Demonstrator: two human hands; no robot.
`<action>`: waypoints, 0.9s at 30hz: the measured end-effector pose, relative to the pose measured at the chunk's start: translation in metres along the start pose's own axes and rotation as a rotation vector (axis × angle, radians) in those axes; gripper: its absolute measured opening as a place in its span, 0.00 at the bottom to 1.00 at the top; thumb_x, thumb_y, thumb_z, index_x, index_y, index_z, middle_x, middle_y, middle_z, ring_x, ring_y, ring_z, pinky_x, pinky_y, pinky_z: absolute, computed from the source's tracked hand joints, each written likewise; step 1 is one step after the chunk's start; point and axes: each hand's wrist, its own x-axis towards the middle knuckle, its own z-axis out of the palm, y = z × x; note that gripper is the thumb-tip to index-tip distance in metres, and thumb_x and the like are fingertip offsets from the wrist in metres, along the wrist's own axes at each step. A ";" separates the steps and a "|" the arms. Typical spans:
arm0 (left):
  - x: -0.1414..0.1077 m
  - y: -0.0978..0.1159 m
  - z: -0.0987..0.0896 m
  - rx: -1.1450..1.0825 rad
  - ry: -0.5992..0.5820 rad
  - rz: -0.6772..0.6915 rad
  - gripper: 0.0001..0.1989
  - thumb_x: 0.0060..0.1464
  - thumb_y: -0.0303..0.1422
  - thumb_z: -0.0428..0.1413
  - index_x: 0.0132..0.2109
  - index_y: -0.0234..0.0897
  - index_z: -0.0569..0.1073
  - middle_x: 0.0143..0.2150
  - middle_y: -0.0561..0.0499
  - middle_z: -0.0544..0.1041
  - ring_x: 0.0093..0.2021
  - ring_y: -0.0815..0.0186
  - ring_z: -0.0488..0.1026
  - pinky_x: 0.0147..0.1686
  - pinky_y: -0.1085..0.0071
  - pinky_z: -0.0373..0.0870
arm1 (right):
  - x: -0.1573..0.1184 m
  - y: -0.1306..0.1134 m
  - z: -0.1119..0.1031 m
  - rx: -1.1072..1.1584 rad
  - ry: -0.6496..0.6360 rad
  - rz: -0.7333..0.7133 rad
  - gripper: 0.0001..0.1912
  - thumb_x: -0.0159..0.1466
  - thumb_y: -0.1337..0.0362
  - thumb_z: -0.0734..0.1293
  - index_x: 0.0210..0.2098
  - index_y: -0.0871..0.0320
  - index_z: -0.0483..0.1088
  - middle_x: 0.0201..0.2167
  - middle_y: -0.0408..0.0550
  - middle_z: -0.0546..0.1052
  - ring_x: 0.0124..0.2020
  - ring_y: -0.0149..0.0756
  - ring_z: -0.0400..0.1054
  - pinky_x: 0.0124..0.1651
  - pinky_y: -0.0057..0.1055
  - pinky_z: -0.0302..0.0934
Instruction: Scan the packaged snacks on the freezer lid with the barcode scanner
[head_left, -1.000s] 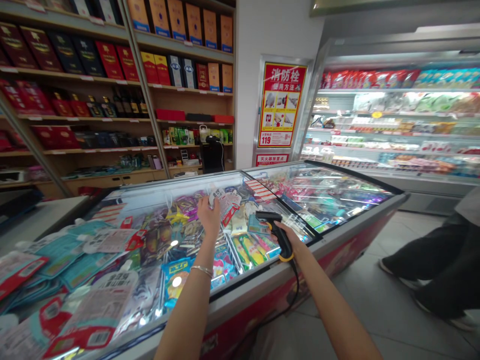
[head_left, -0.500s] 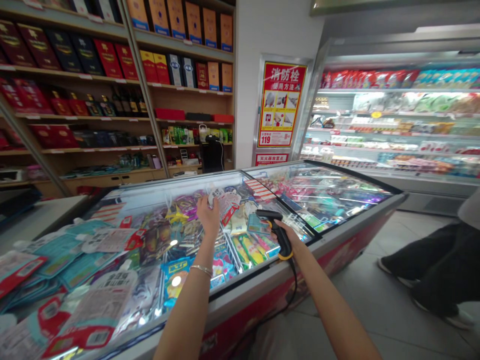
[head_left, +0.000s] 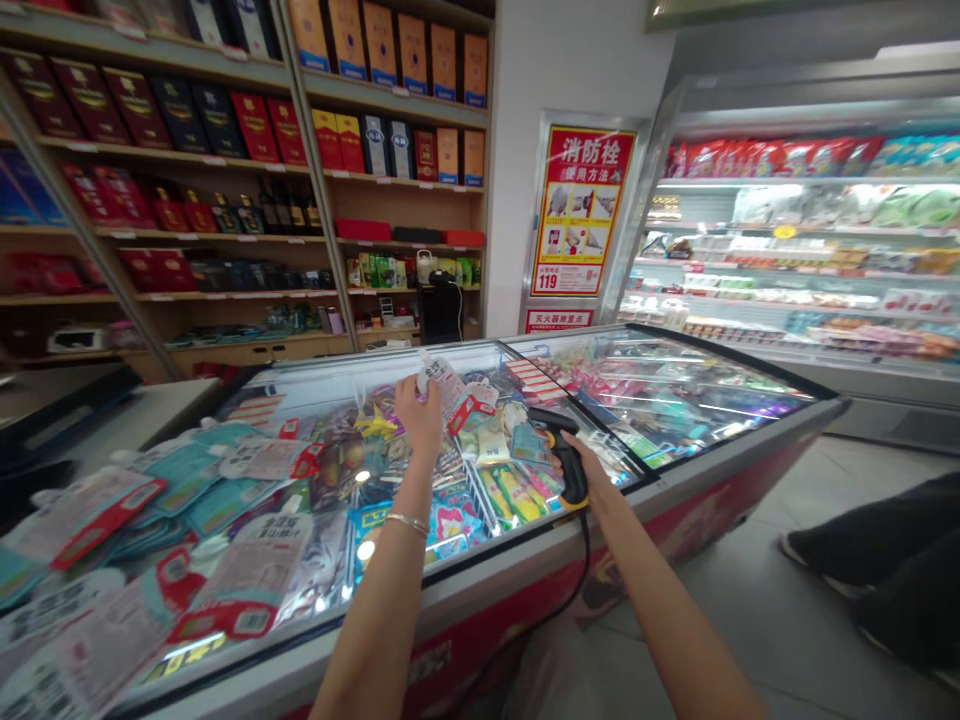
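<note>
My left hand [head_left: 420,420], with a bracelet on its wrist, pinches the top end of a white and red pouch [head_left: 448,385] above the freezer's glass lid. My right hand [head_left: 589,462] is wrapped round the handle of a black and yellow barcode scanner [head_left: 572,468], its head toward the left. From the handle a black cable [head_left: 583,570] hangs down. Just right of the held pouch is another red and white pouch [head_left: 482,398]. A teal pouch [head_left: 531,445] lies by the scanner's head. Many similar pouches [head_left: 259,565] are heaped on the glass at the left.
Packaged frozen goods show through the glass of the chest freezer [head_left: 637,500]. Behind are shelves [head_left: 285,240] of boxes and bottles, a fire-hydrant sign [head_left: 583,215] and a lit refrigerated display [head_left: 810,240]. A person's dark-clad legs [head_left: 892,560] are at the right.
The view has turned slightly left, so the scene sits further right. My left hand has shifted a little left and up with the pouch. The scanner stays in my right hand.
</note>
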 end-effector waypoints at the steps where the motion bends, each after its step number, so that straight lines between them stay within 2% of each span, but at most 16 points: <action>1: 0.008 -0.001 -0.011 0.007 0.024 0.001 0.06 0.54 0.35 0.51 0.35 0.37 0.69 0.33 0.50 0.69 0.34 0.65 0.66 0.39 0.70 0.63 | 0.002 0.002 0.008 0.011 -0.018 0.003 0.15 0.56 0.55 0.66 0.36 0.61 0.73 0.17 0.43 0.68 0.14 0.27 0.57 0.14 0.23 0.53; 3: 0.023 -0.005 -0.040 0.031 0.067 0.017 0.06 0.54 0.35 0.52 0.35 0.37 0.69 0.33 0.51 0.69 0.33 0.66 0.65 0.37 0.71 0.62 | 0.009 0.007 0.030 0.033 -0.065 0.001 0.15 0.58 0.55 0.65 0.38 0.60 0.72 0.17 0.43 0.68 0.15 0.27 0.57 0.14 0.23 0.52; 6: 0.044 -0.023 -0.092 0.102 0.132 0.046 0.06 0.54 0.35 0.52 0.34 0.37 0.69 0.32 0.52 0.68 0.33 0.67 0.64 0.37 0.71 0.62 | 0.020 0.018 0.076 0.062 -0.141 -0.037 0.14 0.58 0.57 0.64 0.40 0.58 0.72 0.23 0.44 0.71 0.16 0.26 0.59 0.15 0.23 0.54; 11: 0.074 -0.076 -0.181 0.248 0.271 -0.008 0.06 0.51 0.34 0.54 0.34 0.36 0.70 0.31 0.52 0.67 0.33 0.66 0.65 0.39 0.69 0.64 | 0.041 0.050 0.155 0.063 -0.294 0.043 0.14 0.58 0.57 0.64 0.39 0.60 0.72 0.25 0.46 0.73 0.17 0.26 0.58 0.16 0.22 0.54; 15: 0.087 -0.116 -0.234 0.342 0.336 -0.100 0.09 0.49 0.34 0.54 0.37 0.34 0.72 0.34 0.48 0.70 0.36 0.62 0.67 0.44 0.63 0.65 | 0.056 0.083 0.201 0.089 -0.419 0.109 0.14 0.58 0.56 0.63 0.35 0.60 0.73 0.20 0.44 0.71 0.15 0.25 0.57 0.15 0.22 0.54; 18: 0.084 -0.134 -0.255 0.468 0.288 -0.108 0.18 0.50 0.31 0.52 0.49 0.32 0.70 0.46 0.41 0.70 0.45 0.57 0.68 0.49 0.58 0.64 | 0.062 0.105 0.230 0.066 -0.451 0.184 0.15 0.58 0.55 0.63 0.35 0.61 0.73 0.17 0.43 0.70 0.15 0.26 0.57 0.16 0.22 0.54; 19: 0.080 -0.139 -0.258 0.556 0.259 -0.091 0.22 0.51 0.30 0.52 0.54 0.33 0.67 0.52 0.38 0.68 0.51 0.54 0.66 0.52 0.55 0.62 | 0.063 0.112 0.238 0.047 -0.447 0.214 0.16 0.58 0.55 0.63 0.34 0.62 0.73 0.16 0.44 0.69 0.15 0.26 0.58 0.17 0.22 0.55; 21: 0.071 -0.146 -0.259 0.766 0.163 -0.060 0.25 0.53 0.30 0.50 0.59 0.35 0.63 0.63 0.38 0.59 0.62 0.50 0.55 0.58 0.48 0.53 | 0.065 0.126 0.252 -0.001 -0.425 0.277 0.16 0.58 0.54 0.64 0.32 0.63 0.73 0.15 0.44 0.69 0.16 0.27 0.59 0.18 0.22 0.55; 23: 0.061 -0.153 -0.256 0.923 -0.015 -0.058 0.23 0.57 0.33 0.47 0.59 0.36 0.65 0.66 0.41 0.56 0.65 0.48 0.48 0.61 0.43 0.44 | 0.065 0.137 0.260 -0.031 -0.411 0.339 0.17 0.57 0.53 0.65 0.30 0.64 0.73 0.15 0.45 0.69 0.16 0.27 0.60 0.19 0.22 0.56; 25: 0.054 -0.161 -0.252 0.986 -0.185 -0.072 0.22 0.59 0.36 0.43 0.58 0.37 0.67 0.65 0.43 0.58 0.65 0.48 0.50 0.61 0.42 0.41 | 0.065 0.146 0.264 -0.029 -0.419 0.376 0.18 0.57 0.53 0.65 0.30 0.65 0.73 0.16 0.45 0.69 0.17 0.27 0.60 0.20 0.22 0.55; 27: 0.051 -0.168 -0.248 1.019 -0.256 -0.075 0.24 0.60 0.38 0.41 0.60 0.36 0.66 0.66 0.42 0.58 0.64 0.47 0.53 0.61 0.42 0.41 | 0.066 0.151 0.263 -0.006 -0.438 0.386 0.18 0.58 0.54 0.64 0.32 0.65 0.73 0.16 0.44 0.68 0.17 0.27 0.59 0.20 0.23 0.54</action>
